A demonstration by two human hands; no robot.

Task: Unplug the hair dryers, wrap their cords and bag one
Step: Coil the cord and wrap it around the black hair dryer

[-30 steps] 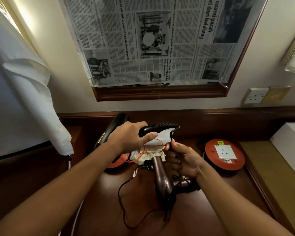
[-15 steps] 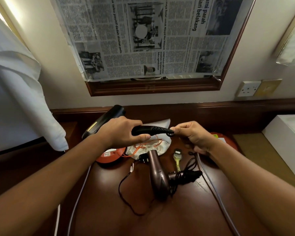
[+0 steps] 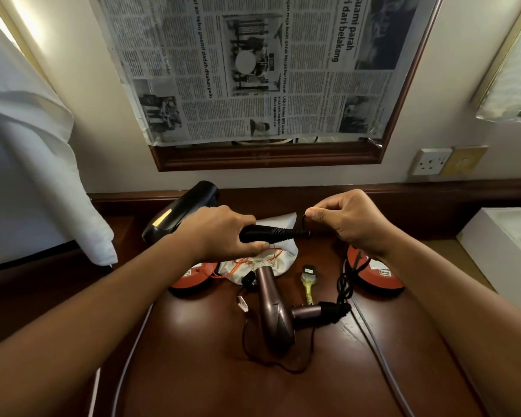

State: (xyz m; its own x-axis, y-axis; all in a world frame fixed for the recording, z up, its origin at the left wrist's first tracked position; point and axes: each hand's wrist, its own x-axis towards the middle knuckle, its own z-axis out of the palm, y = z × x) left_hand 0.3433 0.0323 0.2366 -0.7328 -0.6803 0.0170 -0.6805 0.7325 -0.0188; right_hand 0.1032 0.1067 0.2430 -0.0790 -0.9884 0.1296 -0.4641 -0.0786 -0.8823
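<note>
My left hand (image 3: 220, 233) grips the handle of a black hair dryer (image 3: 181, 213), held above the table with its barrel pointing back left. My right hand (image 3: 352, 222) pinches that dryer's black cord (image 3: 303, 219) just past the ribbed strain relief; more black cord hangs below my right wrist. A bronze hair dryer (image 3: 275, 314) lies on the wooden table (image 3: 211, 383) below, its handle pointing right, with a thin black cord looped around it. A white drawstring bag (image 3: 278, 260) with an orange cord lies behind it.
Two orange round extension reels sit on the table, one left (image 3: 190, 281) and one right (image 3: 379, 275). A yellow-green plug (image 3: 309, 284) lies between them. White cables run along the table. A wall socket (image 3: 430, 161) is at the right, a white box (image 3: 506, 251) far right.
Both hands have risen with the black dryer. My right hand moved from under the handle's end up and to the right, and it now pinches the cord near the strain relief.
</note>
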